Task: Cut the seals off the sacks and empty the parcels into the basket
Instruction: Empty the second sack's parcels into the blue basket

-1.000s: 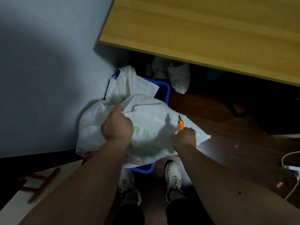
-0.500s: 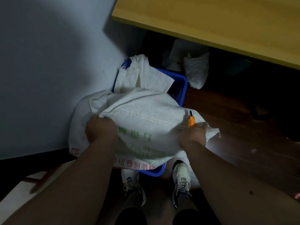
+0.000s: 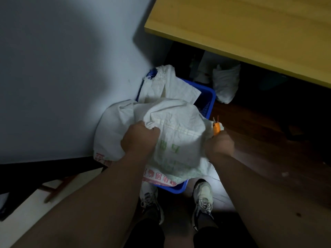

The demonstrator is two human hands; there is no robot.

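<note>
A white woven sack [image 3: 177, 126] with green and red print lies bunched over the blue basket [image 3: 208, 97]. My left hand [image 3: 138, 138] grips a fold of the sack near its stitched seam. My right hand [image 3: 219, 144] holds the sack's right edge together with an orange cutter [image 3: 216, 127], whose tip points up and away. A second white sack [image 3: 170, 86] hangs over the basket's far left corner. The basket's inside is mostly hidden by the sacks.
A grey wall [image 3: 62, 77] stands directly left of the basket. A yellow wooden tabletop [image 3: 250, 29] overhangs the far right. A white bag [image 3: 225, 85] lies under the table. My two shoes [image 3: 203, 197] stand just in front of the basket on dark wooden floor.
My left hand has moved right along the sack and gathered it into a tighter bunch. My right hand with the cutter stays at the sack's right edge. The view shifted.
</note>
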